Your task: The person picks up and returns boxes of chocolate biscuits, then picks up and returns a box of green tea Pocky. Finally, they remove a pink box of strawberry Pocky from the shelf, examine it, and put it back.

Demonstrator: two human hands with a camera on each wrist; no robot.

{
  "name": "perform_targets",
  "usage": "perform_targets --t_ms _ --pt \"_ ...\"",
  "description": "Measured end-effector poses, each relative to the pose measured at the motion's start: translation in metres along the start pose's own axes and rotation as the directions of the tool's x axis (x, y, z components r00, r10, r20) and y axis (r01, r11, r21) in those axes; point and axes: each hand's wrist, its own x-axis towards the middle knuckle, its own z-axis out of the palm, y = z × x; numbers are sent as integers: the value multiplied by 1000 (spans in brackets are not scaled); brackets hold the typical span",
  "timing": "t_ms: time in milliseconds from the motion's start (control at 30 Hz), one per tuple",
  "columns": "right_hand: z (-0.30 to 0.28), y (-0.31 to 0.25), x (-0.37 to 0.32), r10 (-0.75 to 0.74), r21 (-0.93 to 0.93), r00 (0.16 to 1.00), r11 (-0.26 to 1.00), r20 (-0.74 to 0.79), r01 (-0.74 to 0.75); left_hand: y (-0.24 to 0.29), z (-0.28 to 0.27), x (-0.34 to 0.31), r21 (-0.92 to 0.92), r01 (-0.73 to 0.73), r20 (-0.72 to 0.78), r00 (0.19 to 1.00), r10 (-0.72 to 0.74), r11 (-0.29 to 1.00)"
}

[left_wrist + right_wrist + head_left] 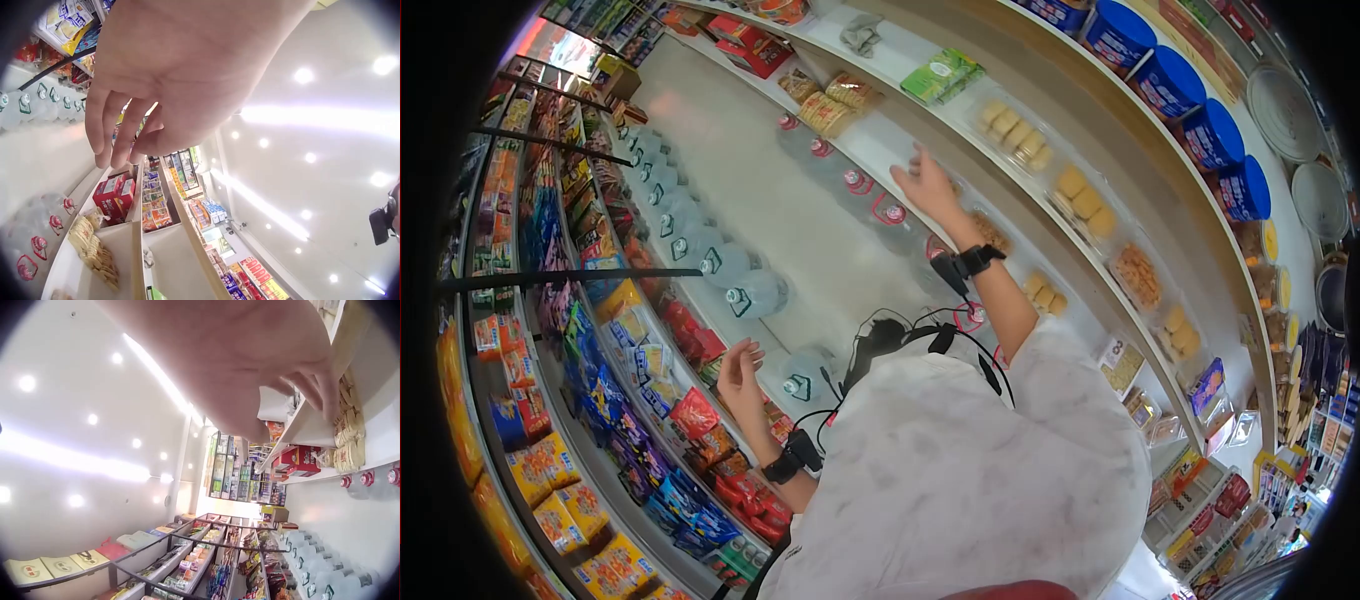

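In the head view the left hand (743, 382) is raised beside the snack shelves, fingers loosely bent, holding nothing. The right hand (930, 187) reaches out by the shelf edge, near the bagged noodle-like packs (830, 112) and above the red-capped bottles (857, 183); nothing is in it. The left wrist view shows the left palm (181, 75) with fingers hanging relaxed. In the right wrist view the right hand (250, 362) has its fingers extended in front of the shelf, and contact with the packs (349, 440) cannot be told.
Green-labelled large bottles (700, 245) stand in a row on the floor. Snack racks (600, 400) line the left side. Right-hand shelves carry clear trays of pastries (1085, 200), a green packet (941, 76) and blue tubs (1168, 82). A red box (750, 45) sits farther up.
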Motion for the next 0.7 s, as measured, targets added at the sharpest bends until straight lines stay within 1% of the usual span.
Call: perform_targets --t_ms 67,100,167,200,300,333,433,500,533,633,700 --pt "9 -7 38 22 90 997 996 -68 -15 -4 0 28 -21 -6 23 1000 7 1000" --pt "15 -4 56 -42 31 990 998 -136 47 -7 0 45 -31 -7 39 999 9 1000" --pt "30 4 89 -182 -104 948 982 -263 159 -14 -2 83 -55 -13 75 997 17 998" --pt "34 3 104 -104 -82 957 993 -269 85 -18 -3 103 -74 -17 87 996 23 997" --pt "42 10 154 -178 -276 867 960 -465 49 -28 -8 168 -118 -21 125 991 36 993" --pt "42 14 172 -154 -327 837 944 -524 -31 -29 -12 189 -124 -22 139 989 39 992" --pt "45 47 224 -31 -390 747 866 -664 -311 -27 -26 252 -143 -36 165 984 60 989" --pt "46 44 230 169 -320 750 829 -639 -459 -32 -39 281 -146 -22 167 985 47 989" --pt "47 39 237 258 -286 736 802 -626 -525 -38 -47 300 -154 -20 166 985 46 988" --pt "50 39 246 431 -212 680 731 -593 -648 -50 -55 340 -183 27 147 989 0 983" --pt "59 45 253 407 -257 652 687 -640 -680 -57 -60 362 -188 77 144 988 -50 979"
